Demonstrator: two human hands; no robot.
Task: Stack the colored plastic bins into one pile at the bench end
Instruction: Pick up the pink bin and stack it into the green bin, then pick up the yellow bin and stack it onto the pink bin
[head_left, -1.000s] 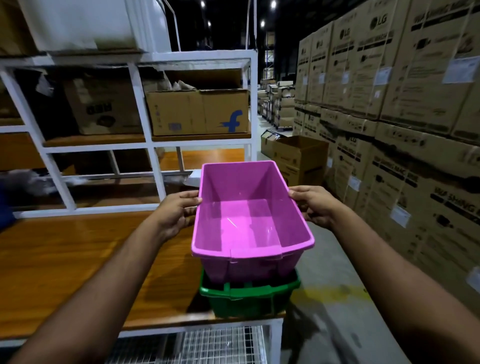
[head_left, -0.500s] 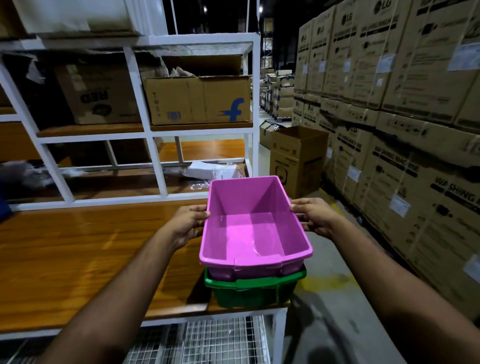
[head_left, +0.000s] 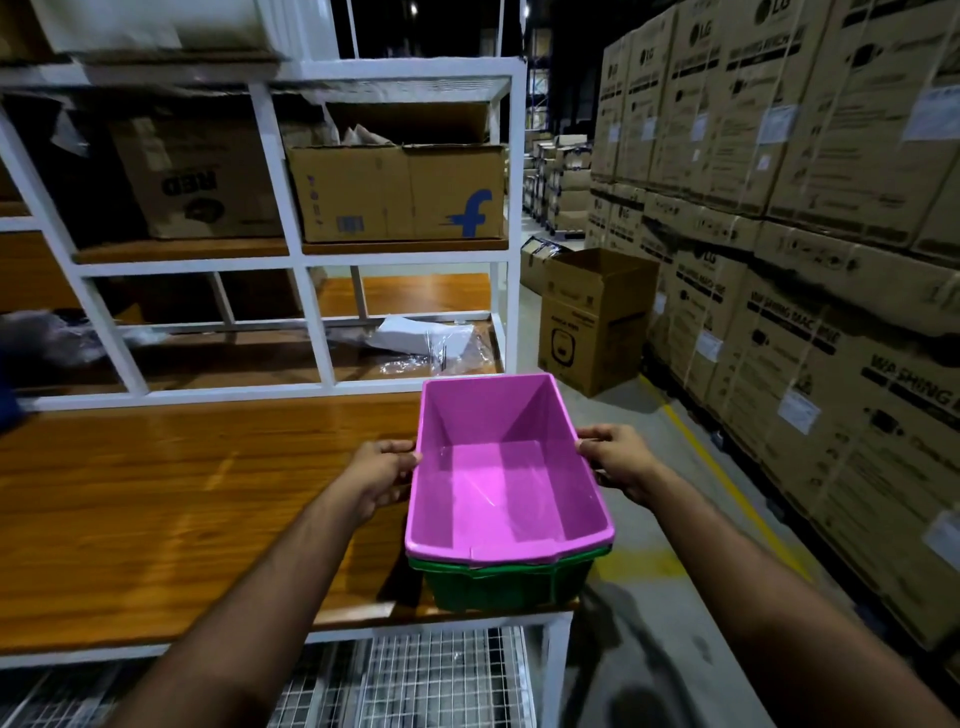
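A pink plastic bin (head_left: 498, 483) sits nested inside a green bin (head_left: 509, 584) at the right end of the wooden bench (head_left: 171, 509). Only the green bin's rim and front wall show below the pink one. My left hand (head_left: 382, 475) grips the pink bin's left rim. On the opposite rim, my right hand (head_left: 618, 462) holds on with the fingers curled over the edge. The pink bin is empty inside.
A white shelf frame (head_left: 311, 312) with cardboard boxes (head_left: 400, 192) stands behind the bench. Plastic-wrapped papers (head_left: 431, 343) lie on its lower shelf. An open box (head_left: 592, 322) stands on the aisle floor. Stacked cartons (head_left: 805, 234) wall the right side. A wire mesh shelf (head_left: 415, 675) lies under the bench.
The pink bin has come down from above the green bin and now sits fully nested in it. Both hands moved down with it, still on its rims.
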